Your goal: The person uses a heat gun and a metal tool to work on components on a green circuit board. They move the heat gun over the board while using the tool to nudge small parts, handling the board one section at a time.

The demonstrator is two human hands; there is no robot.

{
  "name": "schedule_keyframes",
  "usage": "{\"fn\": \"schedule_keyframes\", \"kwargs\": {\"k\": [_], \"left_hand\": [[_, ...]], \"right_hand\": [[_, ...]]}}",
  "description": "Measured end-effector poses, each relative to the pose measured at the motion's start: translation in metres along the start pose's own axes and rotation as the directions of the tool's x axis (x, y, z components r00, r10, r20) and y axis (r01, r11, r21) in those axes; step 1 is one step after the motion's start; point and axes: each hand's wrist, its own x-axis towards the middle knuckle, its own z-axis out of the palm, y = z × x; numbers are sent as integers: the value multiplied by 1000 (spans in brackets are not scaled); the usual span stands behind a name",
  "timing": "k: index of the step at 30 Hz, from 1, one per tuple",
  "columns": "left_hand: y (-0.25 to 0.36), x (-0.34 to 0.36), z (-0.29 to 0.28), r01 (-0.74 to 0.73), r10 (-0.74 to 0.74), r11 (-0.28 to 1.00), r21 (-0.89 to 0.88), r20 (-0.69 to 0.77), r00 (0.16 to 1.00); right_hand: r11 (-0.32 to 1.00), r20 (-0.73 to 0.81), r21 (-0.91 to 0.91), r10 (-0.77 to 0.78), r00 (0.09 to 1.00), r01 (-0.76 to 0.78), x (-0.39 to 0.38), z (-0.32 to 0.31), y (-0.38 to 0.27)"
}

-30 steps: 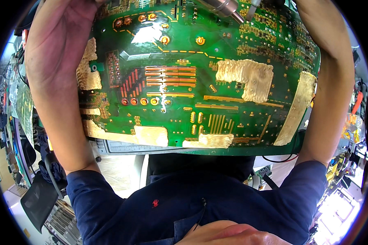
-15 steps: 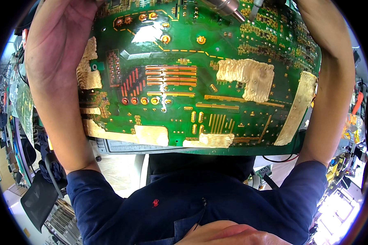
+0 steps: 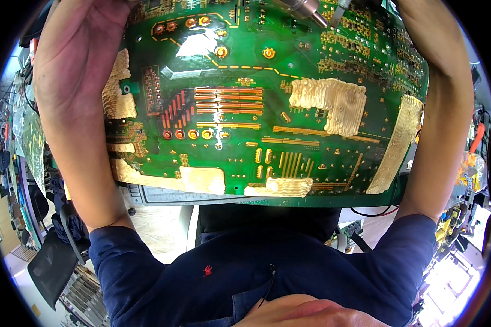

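The green printed circuit board (image 3: 213, 158) lay in front of my chest, between my two forearms, its near edge toward my body. My left hand (image 3: 87, 38) was at the board's far left corner, palm and wrist overlapping its left edge. The fingers ran out of sight at the top, so I cannot tell how far open they were or what they had hold of. My right hand (image 3: 423, 19) was at the board's far right corner, mostly cut off; I cannot tell how its fingers stood or what they gripped either.

Over the board's far right part, two tools came in from above: a metal-barrelled tool with a conical tip (image 3: 305, 10), slanting down to the right, and a slim grey flat-ended tool (image 3: 341, 12) just beside it. The two ends were close together above small, tightly packed components; whether either touched the board I could not make out.

Cream ridged patches (image 3: 333, 103) covered parts of the board: right of its middle, down its right side, along its near edge and at its left edge. Copper-coloured bars (image 3: 228, 101) ran left of its middle. A grey panel (image 3: 163, 196) showed under its near edge, and a black and red cable (image 3: 373, 213) curved out near its right corner. Well to the board's left, nearer me, was a black mesh chair (image 3: 54, 267).
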Motion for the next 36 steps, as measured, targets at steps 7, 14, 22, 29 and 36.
{"fn": "schedule_keyframes", "kwargs": {"k": [7,14,22,29,36], "left_hand": [[0,1,1,0,0,1000,-2,5,1000],[0,2,3,-1,1,1000,3,19,1000],[-2,3,6,-9,8,1000,7,32,999],[4,4,9,-26,25,999,38,45,999],[-6,10,22,-100,101,994,32,-29,995]], "right_hand": [[997,3,-74,-13,1000,13,-1,2,0],[1000,-37,-17,21,999,-21,0,3,3],[1000,-35,-16,-7,999,7,-1,4,4],[993,-8,111,-32,999,33,3,0,13],[989,-156,145,64,986,-41,0,-12,2]]}}
